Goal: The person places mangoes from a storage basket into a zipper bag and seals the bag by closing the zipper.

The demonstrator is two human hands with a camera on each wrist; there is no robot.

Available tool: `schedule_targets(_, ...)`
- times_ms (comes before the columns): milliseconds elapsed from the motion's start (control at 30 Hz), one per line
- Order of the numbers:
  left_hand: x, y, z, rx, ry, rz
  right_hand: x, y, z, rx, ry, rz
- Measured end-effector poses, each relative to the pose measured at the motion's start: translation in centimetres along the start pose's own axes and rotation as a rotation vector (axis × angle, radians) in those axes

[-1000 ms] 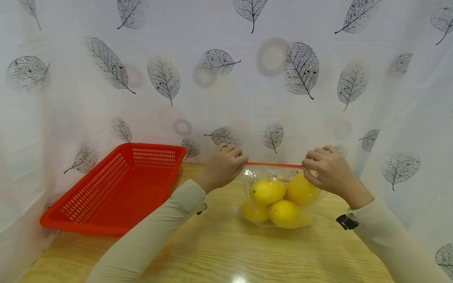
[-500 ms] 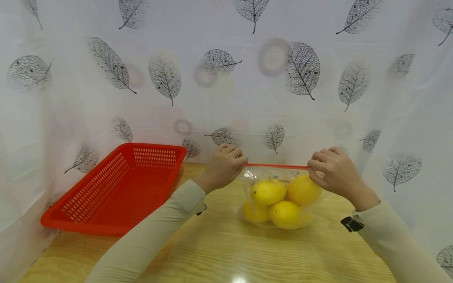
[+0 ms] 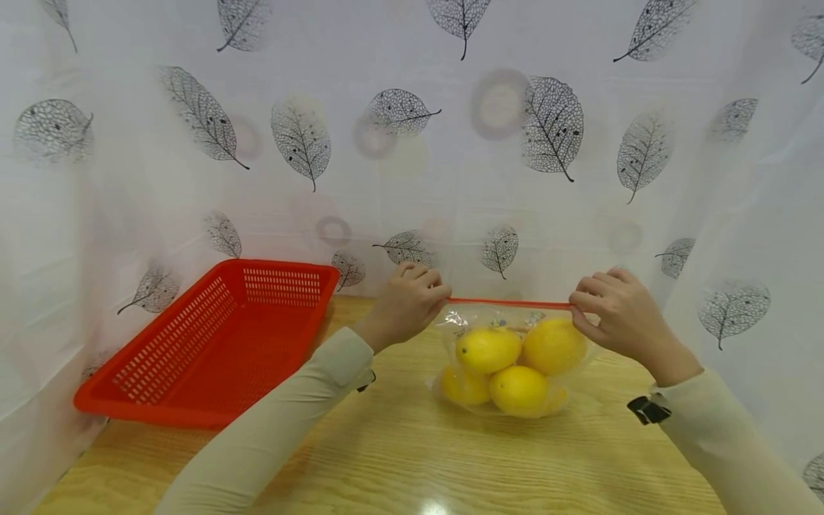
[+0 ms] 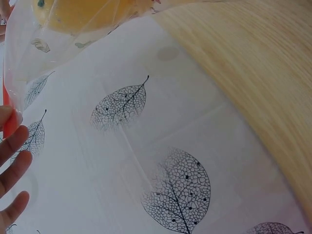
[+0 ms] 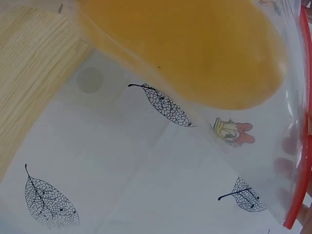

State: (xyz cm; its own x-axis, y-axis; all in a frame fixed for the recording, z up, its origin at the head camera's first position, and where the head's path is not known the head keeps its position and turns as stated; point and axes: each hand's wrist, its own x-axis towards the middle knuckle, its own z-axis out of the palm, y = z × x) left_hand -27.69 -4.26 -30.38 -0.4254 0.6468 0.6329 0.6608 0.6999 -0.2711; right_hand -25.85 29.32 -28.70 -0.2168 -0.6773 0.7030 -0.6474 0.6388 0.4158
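- Red basket (image 3: 212,343) sits at the table's (image 3: 399,458) left.
- Left hand (image 3: 405,304): fingers curled, pinching left end of zip bag (image 3: 508,357) red seal.
- Bag stands on table, holding lemons (image 3: 488,349).
- Right hand (image 3: 618,315): fingers pinch the seal's right end.

Red basket (image 3: 212,343) on wooden table (image 3: 399,465); leaf-print curtain (image 3: 399,143).

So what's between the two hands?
In the head view, the red zip strip of the clear bag runs between the left hand and right hand, with yellow lemons just below.
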Motion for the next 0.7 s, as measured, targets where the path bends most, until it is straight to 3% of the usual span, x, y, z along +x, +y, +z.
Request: schedule_targets(700, -0.1, -0.1, 0.2, 0.015, -0.001, 0.010, -1.1, 0.7, -0.9, -0.007, 0.016, 0.010)
